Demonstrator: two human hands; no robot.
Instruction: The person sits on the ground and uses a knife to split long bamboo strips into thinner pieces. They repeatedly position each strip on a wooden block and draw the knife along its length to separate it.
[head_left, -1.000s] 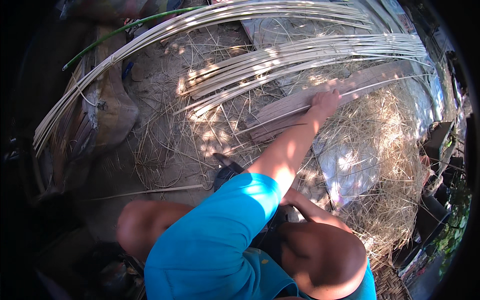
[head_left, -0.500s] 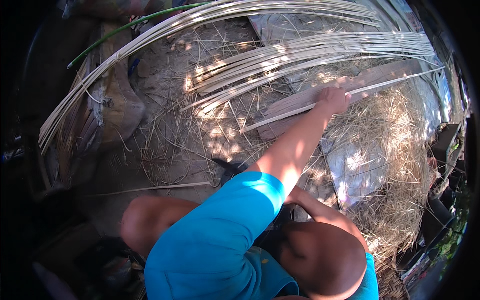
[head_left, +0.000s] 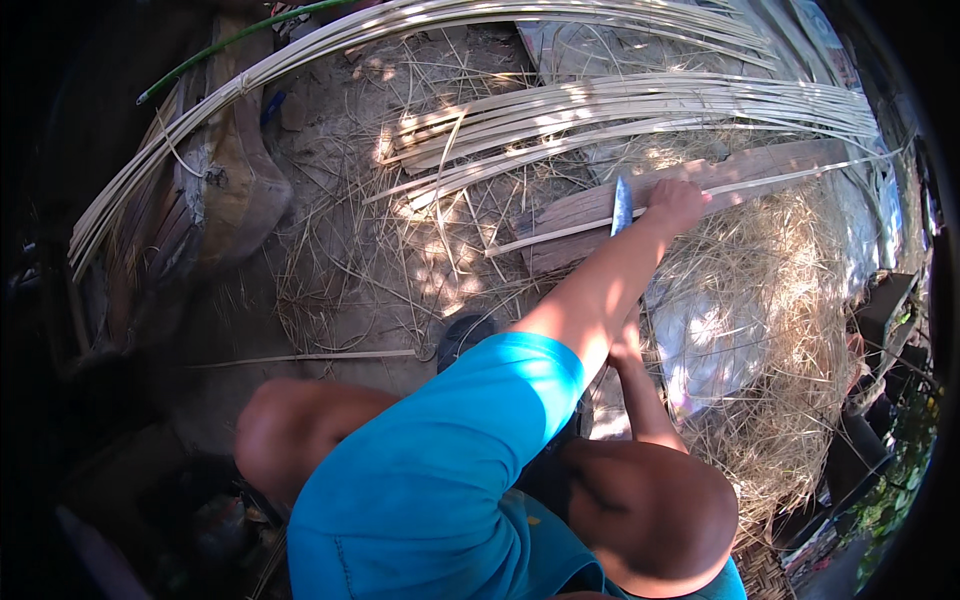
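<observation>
My left hand (head_left: 680, 203), at the end of a blue-sleeved arm, is closed around a long pale bamboo strip (head_left: 770, 184) above a flat wooden board (head_left: 575, 210). The strip's near-left end (head_left: 505, 247) pokes out past the board's left edge. Partly covered by my left forearm, my right hand (head_left: 626, 343) grips a knife whose handle is hidden. The shiny knife blade (head_left: 622, 203) points away from me and crosses the strip just left of my left hand; whether it touches the strip I cannot tell.
Beyond the board lies a row of split bamboo strips (head_left: 620, 105), and farther off a longer bundle (head_left: 330, 45) beside a green pole (head_left: 215, 57). Curly shavings (head_left: 790, 290) heap up at right. A carved log (head_left: 235, 180) stands at left. A single strip (head_left: 310, 356) lies near my knee.
The knife blade has come into view across the strip as my right hand moved forward under my left arm. A thin sliver now shows by the strip row's left end.
</observation>
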